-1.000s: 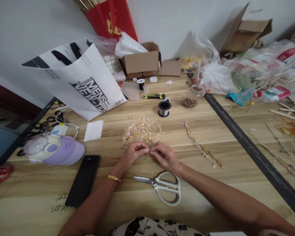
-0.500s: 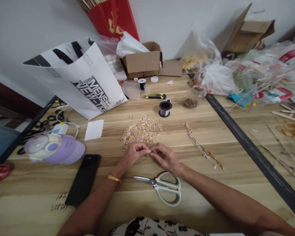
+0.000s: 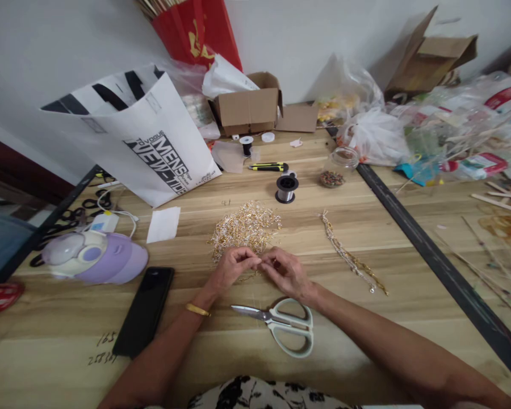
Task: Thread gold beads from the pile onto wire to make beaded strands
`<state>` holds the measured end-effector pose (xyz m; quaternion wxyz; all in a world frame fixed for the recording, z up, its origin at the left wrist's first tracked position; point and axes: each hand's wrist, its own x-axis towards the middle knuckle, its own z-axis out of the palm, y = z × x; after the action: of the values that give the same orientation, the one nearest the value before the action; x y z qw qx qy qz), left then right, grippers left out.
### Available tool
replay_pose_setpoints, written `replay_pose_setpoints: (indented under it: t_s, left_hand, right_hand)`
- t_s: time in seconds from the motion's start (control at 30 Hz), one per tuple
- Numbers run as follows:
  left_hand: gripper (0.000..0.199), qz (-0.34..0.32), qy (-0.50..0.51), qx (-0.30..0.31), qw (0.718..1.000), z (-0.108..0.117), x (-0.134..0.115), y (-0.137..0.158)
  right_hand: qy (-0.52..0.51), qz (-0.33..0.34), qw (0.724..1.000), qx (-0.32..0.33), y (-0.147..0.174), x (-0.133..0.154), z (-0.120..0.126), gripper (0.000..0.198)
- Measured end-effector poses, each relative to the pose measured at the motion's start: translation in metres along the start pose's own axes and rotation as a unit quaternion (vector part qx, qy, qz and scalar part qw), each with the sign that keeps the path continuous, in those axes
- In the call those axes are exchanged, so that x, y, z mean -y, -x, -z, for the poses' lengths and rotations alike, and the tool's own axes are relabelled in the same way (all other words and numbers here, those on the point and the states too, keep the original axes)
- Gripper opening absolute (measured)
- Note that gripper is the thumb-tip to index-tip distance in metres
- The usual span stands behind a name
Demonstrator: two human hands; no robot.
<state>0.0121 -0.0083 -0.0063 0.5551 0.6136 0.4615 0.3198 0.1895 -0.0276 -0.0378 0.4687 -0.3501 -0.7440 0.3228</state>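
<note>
Fingers of left hand (image 3: 232, 267) and right hand (image 3: 286, 271) pinch one tiny gold piece (image 3: 260, 262) just below the gold pile (image 3: 244, 227), keeping supply within reach.

1. Even, soft daylight fills the scene; the white wall (image 3: 68, 34) is bright and free of glare.
2. Shadows are faint: a soft one lies under the scissors (image 3: 281, 326), another beside the cardboard box (image 3: 249, 108).
3. Wide-angle distortion bends the table (image 3: 366, 352) edges and the black seam (image 3: 430, 255).
4. The centre is sharp; the plastic bags (image 3: 451, 119) at far right look smeared.
</note>
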Motion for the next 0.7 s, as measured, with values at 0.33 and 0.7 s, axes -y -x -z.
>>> replay_pose_setpoints:
  t_s: [0.33,0.7]
  left_hand:
    - [0.019,-0.037,-0.033,-0.008,0.999,-0.0006,0.0018,0.0014]
    - [0.017,-0.044,-0.044,-0.003,0.998,-0.0012,0.0022,0.0021]
  right_hand:
    - [0.004,-0.02,1.0,0.017,-0.0007,0.0033,0.002,0.004]
    - [0.007,-0.03,0.999,0.032,-0.0004,0.0047,0.0028,0.004]
